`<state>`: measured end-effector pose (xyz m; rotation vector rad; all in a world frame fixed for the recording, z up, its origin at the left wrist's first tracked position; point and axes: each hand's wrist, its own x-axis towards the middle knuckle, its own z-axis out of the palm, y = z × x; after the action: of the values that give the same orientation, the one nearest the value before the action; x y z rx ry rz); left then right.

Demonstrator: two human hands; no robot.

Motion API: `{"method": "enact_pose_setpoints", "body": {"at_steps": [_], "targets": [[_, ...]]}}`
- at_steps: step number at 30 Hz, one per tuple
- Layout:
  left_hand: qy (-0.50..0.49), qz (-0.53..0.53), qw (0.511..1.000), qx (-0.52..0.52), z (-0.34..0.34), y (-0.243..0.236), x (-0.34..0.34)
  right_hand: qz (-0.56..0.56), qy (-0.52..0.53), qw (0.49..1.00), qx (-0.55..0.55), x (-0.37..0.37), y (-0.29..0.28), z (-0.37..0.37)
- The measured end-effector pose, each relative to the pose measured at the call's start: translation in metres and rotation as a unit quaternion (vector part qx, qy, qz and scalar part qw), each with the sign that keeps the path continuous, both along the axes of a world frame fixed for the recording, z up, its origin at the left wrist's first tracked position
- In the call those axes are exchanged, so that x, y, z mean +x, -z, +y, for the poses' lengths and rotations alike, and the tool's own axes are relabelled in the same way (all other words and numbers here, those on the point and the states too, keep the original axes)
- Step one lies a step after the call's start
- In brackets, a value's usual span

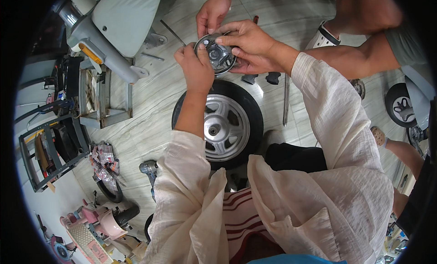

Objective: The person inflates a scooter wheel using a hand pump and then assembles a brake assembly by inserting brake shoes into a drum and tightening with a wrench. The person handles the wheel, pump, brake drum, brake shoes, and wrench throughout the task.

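A round metal brake plate [220, 56], with fittings on its face, is held up beyond a wheel with a black tyre [251, 109]. My left hand [195, 66] grips its left edge, thumb on the face. From the right, my right hand [248, 39] grips the plate, its thumb resting near the upper rim. A co-worker's hand [212, 14] reaches in at the top edge, and another co-worker's hand [250, 64] supports the lower right side. A thin metal rod [172, 32] runs up to my left hand; whether I hold it is hidden.
Black parts [273, 78] and a long metal bar [286, 100] lie on the floor to the right. A power drill [149, 168] is near my left sleeve. Metal frames [102, 120] and a grey vehicle body [123, 23] stand left. The co-worker's shoe [324, 39] is at upper right.
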<state>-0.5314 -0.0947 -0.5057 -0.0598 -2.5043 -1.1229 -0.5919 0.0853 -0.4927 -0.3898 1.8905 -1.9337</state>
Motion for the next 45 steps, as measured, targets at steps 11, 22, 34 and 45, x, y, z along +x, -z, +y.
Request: {"method": "enact_pose_setpoints", "body": {"at_steps": [11, 22, 34, 45], "targets": [[-0.010, -0.072, 0.997, 0.001, 0.001, -0.005, -0.002, 0.149, 0.030, 0.954, 0.259, 0.028, -0.034, -0.012], [-0.028, -0.073, 0.997, 0.027, -0.001, 0.002, -0.007, 0.252, -0.022, 0.897, 0.362, 0.030, -0.031, -0.014], [-0.023, -0.102, 0.994, 0.032, -0.003, -0.001, -0.011, 0.263, -0.040, 0.940, 0.211, 0.007, -0.016, -0.012], [0.009, -0.045, 0.998, 0.050, -0.007, 0.001, -0.002, 0.111, -0.071, 0.918, 0.373, -0.007, -0.046, -0.026]]}}
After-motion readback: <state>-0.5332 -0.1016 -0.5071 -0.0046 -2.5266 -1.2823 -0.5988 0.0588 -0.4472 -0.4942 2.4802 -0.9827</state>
